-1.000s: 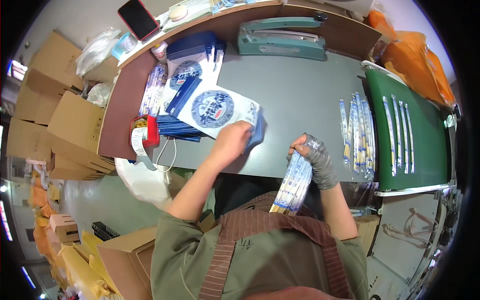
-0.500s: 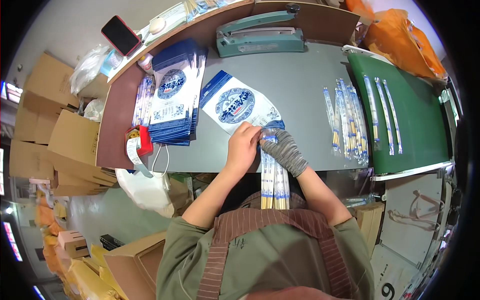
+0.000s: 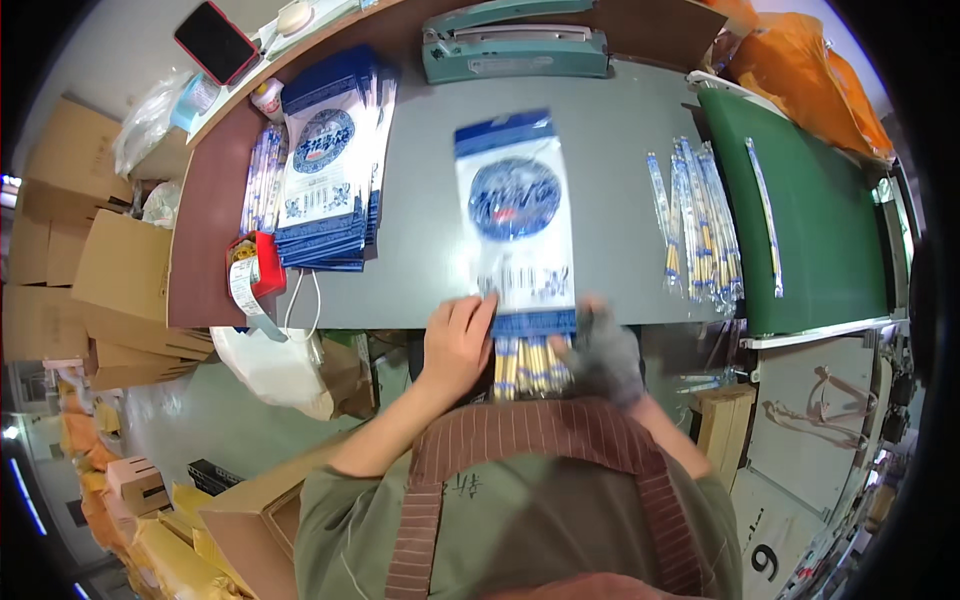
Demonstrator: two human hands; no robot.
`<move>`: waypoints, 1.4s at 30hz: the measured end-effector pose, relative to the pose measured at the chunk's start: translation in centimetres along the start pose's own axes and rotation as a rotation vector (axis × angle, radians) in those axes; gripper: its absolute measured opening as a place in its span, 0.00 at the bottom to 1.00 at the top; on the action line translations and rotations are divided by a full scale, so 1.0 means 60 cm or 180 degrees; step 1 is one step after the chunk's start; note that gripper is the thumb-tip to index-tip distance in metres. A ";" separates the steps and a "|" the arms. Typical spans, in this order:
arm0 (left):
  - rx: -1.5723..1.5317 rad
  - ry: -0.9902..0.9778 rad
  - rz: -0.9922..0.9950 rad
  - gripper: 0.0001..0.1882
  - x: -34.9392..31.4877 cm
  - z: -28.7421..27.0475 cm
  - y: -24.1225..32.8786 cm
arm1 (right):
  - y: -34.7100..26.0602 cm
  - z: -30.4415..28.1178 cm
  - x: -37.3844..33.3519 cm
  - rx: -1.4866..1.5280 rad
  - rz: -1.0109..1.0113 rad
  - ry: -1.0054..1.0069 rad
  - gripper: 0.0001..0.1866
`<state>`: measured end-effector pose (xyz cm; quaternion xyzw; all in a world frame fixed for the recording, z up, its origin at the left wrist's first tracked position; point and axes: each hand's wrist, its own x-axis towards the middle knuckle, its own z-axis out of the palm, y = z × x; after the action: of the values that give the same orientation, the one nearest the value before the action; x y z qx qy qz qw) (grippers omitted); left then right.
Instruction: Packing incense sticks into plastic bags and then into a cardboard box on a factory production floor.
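A white and blue printed plastic bag [image 3: 517,225] lies flat on the grey table in front of me, its dark blue band away from me. Out of its near end stick several wrapped chopsticks [image 3: 530,368], their pale ends toward my apron. My bare left hand [image 3: 460,338] is closed at the bag's near left corner, fingertips on its edge. At the near right corner, beside the chopsticks, is my right hand [image 3: 604,362] in a grey fingerless glove. Motion smears it, so its grip does not show.
To the left stand a pile of flat bags [image 3: 325,160], more wrapped chopsticks [image 3: 263,178] and a red box [image 3: 262,265]. A green heat sealer [image 3: 515,52] is at the back. Right, loose wrapped chopsticks [image 3: 700,215] lie beside a green board [image 3: 815,220] bearing one pack.
The bag has straightened and now covers more of the chopsticks, which stick out less. My right hand has moved right and nearer me. The green board shows one pack instead of three.
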<state>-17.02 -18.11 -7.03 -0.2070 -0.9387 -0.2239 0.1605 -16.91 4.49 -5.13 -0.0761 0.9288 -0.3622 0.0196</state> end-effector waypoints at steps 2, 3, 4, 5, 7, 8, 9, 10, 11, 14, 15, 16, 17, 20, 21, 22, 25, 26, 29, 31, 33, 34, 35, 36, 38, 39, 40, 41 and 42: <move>-0.0102 0.0190 -0.0048 0.21 0.052 0.006 -0.013 | -0.014 0.010 0.073 -0.0334 -0.0713 0.0481 0.27; -0.0224 0.0396 -0.0107 0.19 0.075 0.009 -0.020 | -0.014 0.008 0.109 -0.1093 0.0051 -0.0541 0.28; -0.0521 0.0308 -0.0451 0.18 0.092 -0.001 -0.019 | -0.009 0.002 0.116 -0.0792 -0.0201 -0.0157 0.29; -0.0619 0.0185 -0.0492 0.18 0.085 -0.013 -0.016 | -0.002 -0.006 0.116 -0.0491 -0.0452 0.0227 0.30; -0.0383 -0.0053 -0.0105 0.20 0.026 -0.042 0.005 | 0.022 0.004 0.041 -0.0632 -0.0885 0.0368 0.28; -0.0791 -0.0268 0.0012 0.21 -0.004 -0.047 0.015 | 0.050 0.015 -0.004 -0.0318 -0.1205 0.0462 0.26; -0.1187 -0.0504 0.0093 0.22 -0.033 -0.058 0.029 | 0.048 0.017 -0.026 0.0021 -0.1525 0.0509 0.23; -0.1526 -0.0806 -0.0188 0.22 -0.045 -0.061 0.037 | 0.053 0.013 -0.022 0.0001 -0.1569 0.0519 0.23; -0.1431 -0.0604 0.0013 0.22 -0.037 -0.057 0.023 | 0.054 0.000 -0.017 -0.0103 -0.1439 0.0317 0.22; -0.1629 -0.0090 -0.0049 0.19 0.096 -0.214 0.078 | -0.062 -0.131 0.011 0.0615 -0.1153 0.0495 0.19; -0.1669 0.0143 0.0101 0.20 0.128 -0.270 0.095 | -0.111 -0.180 0.023 0.1315 -0.1187 0.0656 0.20; -0.1887 0.0438 0.0433 0.20 0.160 -0.303 0.117 | -0.163 -0.223 0.023 0.1505 -0.1510 0.1158 0.23; -0.1783 0.0414 0.0645 0.21 0.185 -0.332 0.130 | -0.197 -0.256 0.022 0.1455 -0.1783 0.1363 0.23; -0.1991 -0.0279 0.0075 0.18 0.256 -0.350 0.111 | -0.217 -0.325 0.086 0.0782 -0.1373 0.0358 0.19; -0.2234 -0.0769 -0.0494 0.18 0.273 -0.349 0.092 | -0.216 -0.327 0.123 0.0937 -0.0928 -0.0125 0.17; -0.2205 -0.0686 -0.0493 0.18 0.289 -0.345 0.074 | -0.212 -0.324 0.165 0.1012 -0.0627 -0.0327 0.15; -0.1941 -0.0740 -0.0264 0.19 0.340 -0.334 0.039 | -0.221 -0.331 0.216 0.1174 -0.0519 -0.0277 0.12; -0.2051 -0.0429 -0.0232 0.20 0.345 -0.341 0.041 | -0.228 -0.332 0.219 0.1289 -0.0760 -0.0051 0.11; -0.2027 0.0237 0.0058 0.20 0.365 -0.369 0.049 | -0.254 -0.300 0.235 0.1525 -0.1500 0.1032 0.13; -0.0986 0.0425 0.0530 0.20 0.387 -0.362 0.031 | -0.250 -0.304 0.269 0.1304 -0.1136 0.0671 0.13; -0.0434 0.0566 0.0580 0.20 0.398 -0.342 0.022 | -0.233 -0.288 0.295 0.1561 -0.1630 0.0801 0.13; -0.0378 0.0822 0.0857 0.20 0.390 -0.329 0.025 | -0.214 -0.282 0.291 0.1157 -0.2009 0.1133 0.14; -0.0341 0.1077 0.1138 0.19 0.382 -0.311 0.028 | -0.175 -0.270 0.301 0.1170 -0.2304 0.1111 0.13; -0.0345 0.1109 0.1360 0.17 0.362 -0.279 0.010 | -0.147 -0.248 0.290 0.0916 -0.2092 0.0749 0.14; -0.0032 0.0181 0.0671 0.11 0.282 -0.216 0.003 | -0.098 -0.208 0.241 0.0261 -0.1668 0.0291 0.18; -0.0015 -0.0168 0.0559 0.10 0.243 -0.171 -0.028 | -0.086 -0.184 0.214 -0.0092 -0.1524 0.0151 0.22; 0.0124 -0.0630 0.0302 0.10 0.205 -0.144 -0.042 | -0.052 -0.173 0.199 -0.0142 -0.1484 0.0172 0.22; 0.0285 -0.1433 0.0118 0.11 0.180 -0.125 -0.056 | -0.002 -0.162 0.189 -0.0778 -0.0928 0.0571 0.26; 0.0453 -0.2203 0.0069 0.12 0.179 -0.118 -0.046 | 0.058 -0.157 0.181 -0.1431 -0.0345 0.0965 0.30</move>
<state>-26.07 -20.39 2.26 -0.2689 -0.9485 -0.0728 -0.1507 -28.93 11.63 -0.36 -0.0731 0.9727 -0.1548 -0.1565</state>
